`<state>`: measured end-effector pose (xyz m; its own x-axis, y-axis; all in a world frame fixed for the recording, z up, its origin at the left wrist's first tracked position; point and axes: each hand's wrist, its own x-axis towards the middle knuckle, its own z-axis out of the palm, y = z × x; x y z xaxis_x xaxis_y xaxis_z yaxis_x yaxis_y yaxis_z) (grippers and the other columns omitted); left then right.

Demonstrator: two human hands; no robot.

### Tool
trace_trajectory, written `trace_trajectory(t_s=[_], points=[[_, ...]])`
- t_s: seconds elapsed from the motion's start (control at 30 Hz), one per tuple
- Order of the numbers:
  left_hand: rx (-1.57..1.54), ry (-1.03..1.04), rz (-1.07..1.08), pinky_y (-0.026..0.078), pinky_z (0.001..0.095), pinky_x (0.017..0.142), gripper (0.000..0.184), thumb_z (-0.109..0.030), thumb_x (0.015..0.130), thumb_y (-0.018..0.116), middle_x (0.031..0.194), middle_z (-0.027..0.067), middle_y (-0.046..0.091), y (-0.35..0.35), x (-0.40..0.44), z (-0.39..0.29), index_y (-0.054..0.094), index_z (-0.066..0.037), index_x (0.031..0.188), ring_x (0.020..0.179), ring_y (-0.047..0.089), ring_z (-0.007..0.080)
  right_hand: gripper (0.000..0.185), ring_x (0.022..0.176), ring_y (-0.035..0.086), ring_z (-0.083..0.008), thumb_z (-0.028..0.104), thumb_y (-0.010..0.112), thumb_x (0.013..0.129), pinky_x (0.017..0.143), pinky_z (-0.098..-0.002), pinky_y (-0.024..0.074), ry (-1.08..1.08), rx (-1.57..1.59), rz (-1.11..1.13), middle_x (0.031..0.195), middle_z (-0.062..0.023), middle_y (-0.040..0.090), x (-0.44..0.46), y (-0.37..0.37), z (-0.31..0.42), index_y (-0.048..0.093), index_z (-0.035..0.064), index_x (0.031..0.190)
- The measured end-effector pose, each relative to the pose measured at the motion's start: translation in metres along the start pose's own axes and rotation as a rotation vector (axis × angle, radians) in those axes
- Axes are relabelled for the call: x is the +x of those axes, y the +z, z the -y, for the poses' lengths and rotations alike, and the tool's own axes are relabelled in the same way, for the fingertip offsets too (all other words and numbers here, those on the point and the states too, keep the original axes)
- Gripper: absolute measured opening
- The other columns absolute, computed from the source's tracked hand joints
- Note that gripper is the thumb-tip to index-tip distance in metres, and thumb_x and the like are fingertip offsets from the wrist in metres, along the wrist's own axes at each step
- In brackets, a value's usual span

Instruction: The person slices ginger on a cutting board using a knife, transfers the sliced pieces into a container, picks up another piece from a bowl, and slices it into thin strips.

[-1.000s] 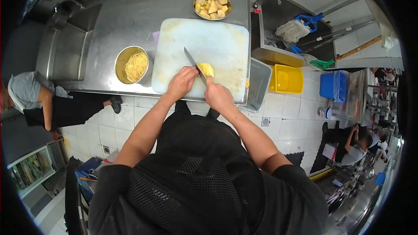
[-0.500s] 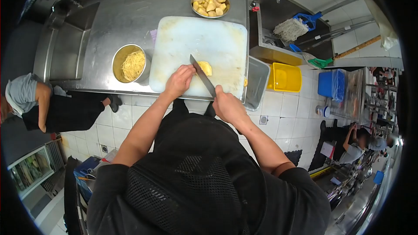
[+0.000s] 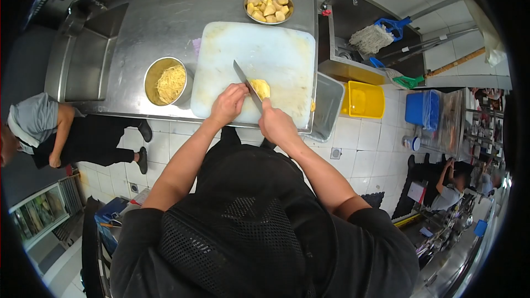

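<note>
My right hand (image 3: 277, 124) is closed around the handle of a kitchen knife (image 3: 241, 76), whose blade lies slantwise over the white cutting board (image 3: 265, 49). Yellow cut slices (image 3: 260, 86) of a peeled vegetable rest against the blade's right side. On the other side, my left hand (image 3: 228, 104) is closed with its fingers curled beside the blade; whatever is under them is hidden. Left of the board stands a metal pot (image 3: 188, 89) with thin yellow shreds (image 3: 170, 83) inside. Behind the board, a metal bowl (image 3: 248, 15) holds several peeled chunks (image 3: 269, 6).
The steel counter (image 3: 160, 27) runs left to a sink (image 3: 91, 55). Right of the board are a grey bin (image 3: 329, 99), a yellow tub (image 3: 364, 100) and a sink with a mop (image 3: 371, 38). One person (image 3: 41, 121) stands at left; others are at far right.
The knife and my right hand have moved forward and left, so the blade reaches farther across the board. My left hand stays nearly in place. The person at left has shifted their legs.
</note>
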<state>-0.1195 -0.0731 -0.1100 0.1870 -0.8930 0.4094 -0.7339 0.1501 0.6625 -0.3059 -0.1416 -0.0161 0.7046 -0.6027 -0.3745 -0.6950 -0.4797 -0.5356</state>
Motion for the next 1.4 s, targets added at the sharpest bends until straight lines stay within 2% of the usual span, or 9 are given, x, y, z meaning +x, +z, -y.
trace_trajectory(t_s=[0.43,0.67,0.77,0.93,1.03,1.13,1.2,1.27,1.4], points=[[-0.006,-0.056,-0.038,0.056,0.0411,0.088,0.016,0.001,0.089,0.067,0.109,0.0114,0.070,0.004,0.007,0.003,0.069,-0.003,0.104,0.105,0.066,0.0321,0.029,0.076,0.068,-0.0511,0.014,0.059,0.091,0.072,-0.0610,0.0529,-0.015,0.108,-0.125,0.080,-0.0326,0.068,0.015,-0.020,-0.014,0.049,-0.0024,0.113],[-0.100,-0.150,-0.065,0.055,0.0414,0.089,0.007,0.001,0.088,0.069,0.099,0.0100,0.071,0.003,0.010,-0.001,0.070,-0.001,0.095,0.101,0.067,0.0328,0.028,0.076,0.068,-0.0508,0.016,0.059,0.092,0.072,-0.0610,0.0528,0.044,0.058,-0.185,0.080,-0.0311,0.069,-0.007,-0.048,-0.042,0.049,0.0005,0.112],[-0.100,-0.126,-0.034,0.053,0.0423,0.092,0.013,-0.004,0.088,0.073,0.109,0.0110,0.071,0.000,0.012,-0.001,0.070,-0.003,0.101,0.107,0.064,0.0342,0.025,0.075,0.068,-0.0499,0.014,0.058,0.092,0.072,-0.0594,0.0530,0.134,-0.117,-0.231,0.077,-0.0279,0.069,-0.005,-0.046,-0.054,0.048,-0.0001,0.110],[0.032,-0.165,0.067,0.048,0.0430,0.105,0.052,-0.023,0.079,0.087,0.136,0.0115,0.063,-0.004,0.022,-0.003,0.068,-0.005,0.123,0.123,0.057,0.0341,0.027,0.081,0.071,-0.0411,0.015,0.062,0.089,0.071,-0.0547,0.0549,0.151,-0.220,-0.435,0.088,-0.0214,0.069,0.017,-0.021,-0.085,0.052,0.0028,0.112],[-0.014,-0.198,0.176,0.044,0.0444,0.110,0.060,-0.028,0.077,0.088,0.136,0.0131,0.064,-0.005,0.028,0.006,0.067,-0.003,0.127,0.121,0.057,0.0355,0.026,0.087,0.068,-0.0390,0.015,0.066,0.087,0.075,-0.0523,0.0531,0.015,-0.332,-0.561,0.091,-0.0183,0.067,0.031,-0.009,-0.096,0.056,0.0032,0.107],[-0.094,-0.290,0.272,0.048,0.0435,0.105,0.058,-0.027,0.076,0.089,0.132,0.0129,0.066,-0.010,0.034,0.011,0.068,-0.003,0.125,0.119,0.059,0.0332,0.024,0.088,0.066,-0.0377,0.015,0.070,0.085,0.077,-0.0510,0.0508,-0.081,-0.351,-0.684,0.090,-0.0162,0.065,0.021,-0.011,-0.073,0.059,0.0037,0.103],[-0.109,-0.310,0.276,0.051,0.0421,0.101,0.057,-0.025,0.075,0.089,0.130,0.0124,0.067,-0.009,0.031,0.009,0.069,-0.003,0.123,0.117,0.060,0.0315,0.023,0.090,0.067,-0.0415,0.016,0.070,0.087,0.079,-0.0532,0.0513,-0.083,-0.232,-0.625,0.092,-0.0207,0.068,0.017,-0.006,-0.059,0.059,0.0017,0.102],[-0.119,-0.319,0.273,0.055,0.0407,0.096,0.055,-0.023,0.074,0.090,0.128,0.0120,0.068,-0.010,0.040,0.012,0.069,-0.002,0.121,0.116,0.061,0.0299,0.022,0.090,0.068,-0.0448,0.017,0.068,0.091,0.081,-0.0542,0.0522,0.013,0.265,-0.194,0.091,-0.0257,0.070,0.022,0.005,-0.053,0.060,-0.0005,0.102],[-0.201,-0.272,0.213,0.060,0.0353,0.085,0.046,-0.013,0.073,0.090,0.123,0.0121,0.068,-0.008,0.038,0.009,0.069,0.001,0.113,0.107,0.066,0.0276,0.022,0.089,0.069,-0.0462,0.018,0.066,0.093,0.083,-0.0541,0.0527,0.072,0.355,-0.122,0.089,-0.0295,0.070,0.033,0.026,-0.042,0.062,-0.0025,0.099]])
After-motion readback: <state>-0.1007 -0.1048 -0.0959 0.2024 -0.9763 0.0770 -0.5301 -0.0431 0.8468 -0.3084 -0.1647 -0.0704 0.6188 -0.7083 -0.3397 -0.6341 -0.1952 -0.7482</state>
